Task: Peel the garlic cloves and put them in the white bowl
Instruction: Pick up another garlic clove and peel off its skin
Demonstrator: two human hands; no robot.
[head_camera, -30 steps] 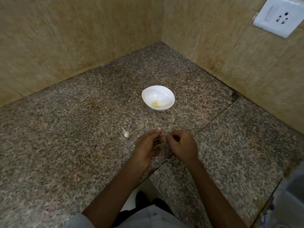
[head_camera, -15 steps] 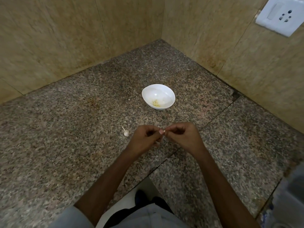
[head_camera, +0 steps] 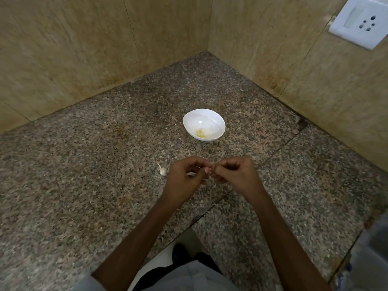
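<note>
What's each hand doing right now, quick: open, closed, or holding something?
Left hand: fingers curled, pinching what looks like a small garlic clove.
Right hand: fingers curled, pinching the same garlic clove, mostly hidden.

Home kitchen corner: granite counter [head_camera: 84, 185], tiled walls [head_camera: 63, 49], wall socket [head_camera: 361, 22].

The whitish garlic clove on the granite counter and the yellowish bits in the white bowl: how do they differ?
The whitish garlic clove wears its pale skin with a stalk tip; the yellowish bits look bare. The clove lies alone on the granite counter; the bits sit together inside the white bowl.
</note>
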